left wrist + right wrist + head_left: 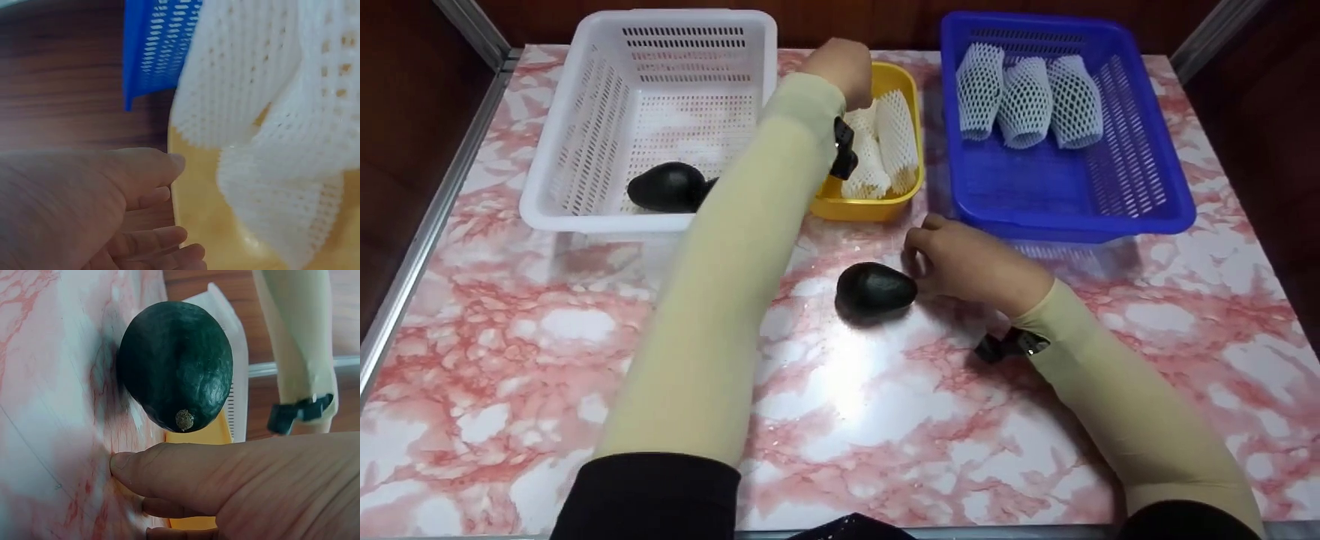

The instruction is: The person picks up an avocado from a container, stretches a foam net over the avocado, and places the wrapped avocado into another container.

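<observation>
A dark avocado (876,291) lies on the marbled table, its stem end toward my right hand (971,262). That hand is just beside it with fingers loosely bent and nothing in them; in the right wrist view the thumb (163,472) comes down at the tabletop below the avocado (177,365). My left hand (844,71) is over the far edge of the yellow basket (866,211). Inside that basket lie white foam net sleeves (242,73). In the left wrist view, the left hand's slightly bent fingers (149,239) reach the basket's rim, apart from the sleeves.
A white basket (607,223) on the left holds an avocado (664,187), with another dark piece partly behind my left arm. The blue basket (1072,225) on the right holds three net-sleeved, darker shapes (1026,101) in a row. A wooden wall stands behind the baskets.
</observation>
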### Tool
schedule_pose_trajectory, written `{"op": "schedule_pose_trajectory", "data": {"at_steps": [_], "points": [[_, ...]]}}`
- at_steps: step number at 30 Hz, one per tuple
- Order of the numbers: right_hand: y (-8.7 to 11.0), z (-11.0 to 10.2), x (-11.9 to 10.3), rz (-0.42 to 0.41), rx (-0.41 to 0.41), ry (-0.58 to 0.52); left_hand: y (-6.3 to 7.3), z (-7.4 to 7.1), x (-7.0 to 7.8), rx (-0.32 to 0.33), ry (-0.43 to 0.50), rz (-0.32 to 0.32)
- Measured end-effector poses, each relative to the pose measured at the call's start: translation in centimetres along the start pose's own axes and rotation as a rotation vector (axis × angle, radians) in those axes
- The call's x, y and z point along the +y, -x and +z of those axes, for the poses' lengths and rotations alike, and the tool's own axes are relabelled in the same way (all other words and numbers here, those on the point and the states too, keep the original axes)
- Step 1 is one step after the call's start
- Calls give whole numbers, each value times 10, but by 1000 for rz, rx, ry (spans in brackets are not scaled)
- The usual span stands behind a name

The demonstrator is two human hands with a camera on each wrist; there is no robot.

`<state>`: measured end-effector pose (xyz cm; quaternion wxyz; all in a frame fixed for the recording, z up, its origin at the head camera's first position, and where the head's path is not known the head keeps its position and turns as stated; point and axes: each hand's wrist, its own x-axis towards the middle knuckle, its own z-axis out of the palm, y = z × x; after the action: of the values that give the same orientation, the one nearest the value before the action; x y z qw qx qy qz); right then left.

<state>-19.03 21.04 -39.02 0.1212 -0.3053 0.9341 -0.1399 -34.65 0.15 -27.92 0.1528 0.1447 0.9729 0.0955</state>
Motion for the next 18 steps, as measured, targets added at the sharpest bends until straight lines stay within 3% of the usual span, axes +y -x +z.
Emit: {"op": "schedule_pose_trajectory", "data": {"at_steps": [10, 18], "points": [[2, -2, 0, 0, -5, 1, -23, 21, -4, -10, -5, -11], [1, -1, -1, -5, -3, 5, -25, 34, -6, 27, 36, -60]]}}
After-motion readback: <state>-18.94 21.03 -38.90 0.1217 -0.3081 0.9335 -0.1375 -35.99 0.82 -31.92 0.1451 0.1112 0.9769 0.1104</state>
